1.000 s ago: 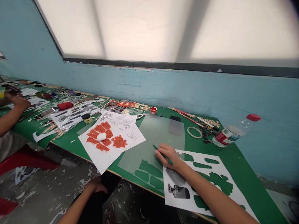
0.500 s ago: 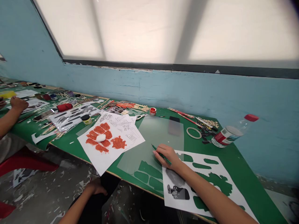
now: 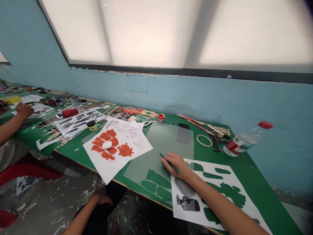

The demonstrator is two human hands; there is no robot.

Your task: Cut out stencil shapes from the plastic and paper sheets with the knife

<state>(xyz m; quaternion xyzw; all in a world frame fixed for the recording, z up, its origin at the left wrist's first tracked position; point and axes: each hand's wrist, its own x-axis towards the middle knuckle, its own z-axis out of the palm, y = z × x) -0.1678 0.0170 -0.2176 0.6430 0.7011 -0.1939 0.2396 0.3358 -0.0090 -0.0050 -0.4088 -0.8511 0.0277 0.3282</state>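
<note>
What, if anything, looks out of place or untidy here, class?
White paper scraps litter the grey floor, apparently unswept. Also, the white paper sheet with orange patches juts past the green table's front edge, seeming askew.

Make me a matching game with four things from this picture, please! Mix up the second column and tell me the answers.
1. pencil
2. bottle cap
3. left hand
4. white rounded thing

A. over the dark trousers
B. on the paper with orange patches
C. held in the right hand
D. red

Right pairs: 1-C, 2-D, 3-A, 4-B
</note>
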